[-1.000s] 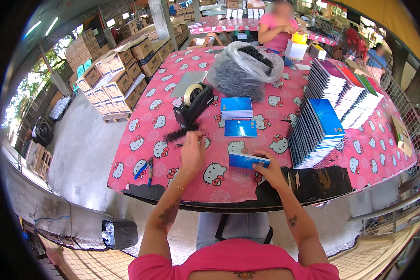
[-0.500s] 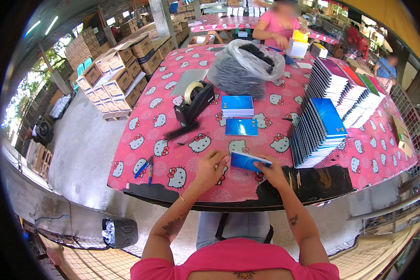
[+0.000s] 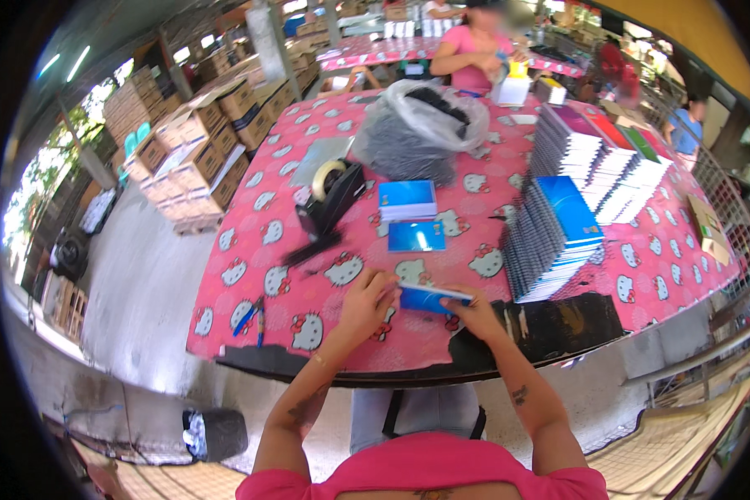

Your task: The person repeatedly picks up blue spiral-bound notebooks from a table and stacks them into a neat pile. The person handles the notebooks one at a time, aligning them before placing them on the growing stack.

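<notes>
Just above the near side of the table, a small blue notebook [image 3: 423,301] is held with its white page edge facing up. My right hand [image 3: 473,315] grips its right end, thumb and fingers closed around it. At the notebook's left end my left hand [image 3: 370,302] is pinched; what its fingertips hold, if anything, is too small to make out. Beyond my hands lie a single blue notebook [image 3: 417,237] and a short stack of blue notebooks [image 3: 407,200]. On the right rises a tall stack of blue spiral-bound notebooks [image 3: 558,237].
A black tape dispenser [image 3: 329,200], loose black binding coils [image 3: 311,249] and pens [image 3: 260,321] lie left on the pink tablecloth [image 3: 258,242]. A plastic bag of black coils [image 3: 412,133] sits farther back, with more notebook stacks [image 3: 604,158] right. A co-worker [image 3: 475,54] stands across the table.
The whole view has shifted slightly, moving the table items left. My hands stay at the notebook, which has tipped a little so less of its cover shows. The co-worker's hands have moved.
</notes>
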{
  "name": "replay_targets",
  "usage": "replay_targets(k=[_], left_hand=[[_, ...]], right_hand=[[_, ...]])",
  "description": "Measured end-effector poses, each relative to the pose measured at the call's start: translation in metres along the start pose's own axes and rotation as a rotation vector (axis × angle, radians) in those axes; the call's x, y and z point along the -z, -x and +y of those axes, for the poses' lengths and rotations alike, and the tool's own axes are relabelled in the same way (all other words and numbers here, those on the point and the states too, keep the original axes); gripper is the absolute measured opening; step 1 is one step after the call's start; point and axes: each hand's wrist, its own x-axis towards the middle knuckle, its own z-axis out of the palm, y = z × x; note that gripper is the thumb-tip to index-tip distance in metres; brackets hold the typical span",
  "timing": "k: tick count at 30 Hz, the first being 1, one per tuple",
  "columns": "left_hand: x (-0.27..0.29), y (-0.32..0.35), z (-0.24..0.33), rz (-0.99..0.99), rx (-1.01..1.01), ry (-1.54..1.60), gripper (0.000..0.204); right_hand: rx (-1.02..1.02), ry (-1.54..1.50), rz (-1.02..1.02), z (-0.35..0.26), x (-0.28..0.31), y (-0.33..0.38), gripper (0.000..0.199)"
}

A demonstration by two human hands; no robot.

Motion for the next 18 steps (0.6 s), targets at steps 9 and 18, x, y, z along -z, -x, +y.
replay_targets(k=[9,18], left_hand=[[0.017,-0.017,0.003,-0.27,-0.095,-0.007,0.017],[-0.018,0.019,0.025,-0.234,-0.147,-0.707,0.065]], right_hand=[[0.219,0.082,-0.037,0.001,-0.004,0.001,0.03],[0.058,0.012,0.135,-0.029,-0.022,0.025,0.029]])
